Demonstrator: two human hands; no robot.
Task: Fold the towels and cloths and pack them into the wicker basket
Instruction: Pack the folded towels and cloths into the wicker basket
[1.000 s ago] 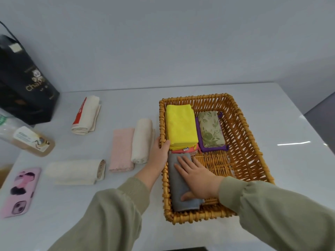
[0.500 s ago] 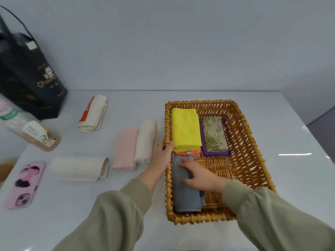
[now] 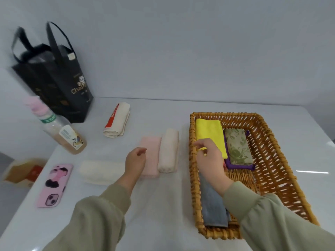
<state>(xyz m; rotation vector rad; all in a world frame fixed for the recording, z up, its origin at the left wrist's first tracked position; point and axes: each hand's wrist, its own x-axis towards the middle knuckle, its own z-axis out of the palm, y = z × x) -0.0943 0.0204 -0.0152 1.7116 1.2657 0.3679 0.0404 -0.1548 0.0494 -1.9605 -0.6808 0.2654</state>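
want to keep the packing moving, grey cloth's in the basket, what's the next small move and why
Probably lower the left hand onto the pink towel just beneath it and grip it for the wicker basket. That hand hangs empty, this towel and the cream roll beside it lie outside, and bare wicker shows beside the grey cloth.

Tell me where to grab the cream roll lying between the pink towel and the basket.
Take the cream roll at mid-length from above, with thumb and fingers across its rounded sides. It lies lengthwise away from you, with the pink towel alongside its left and the wicker basket close on its right, so a side approach looks cramped. A middle grip should keep it rolled.
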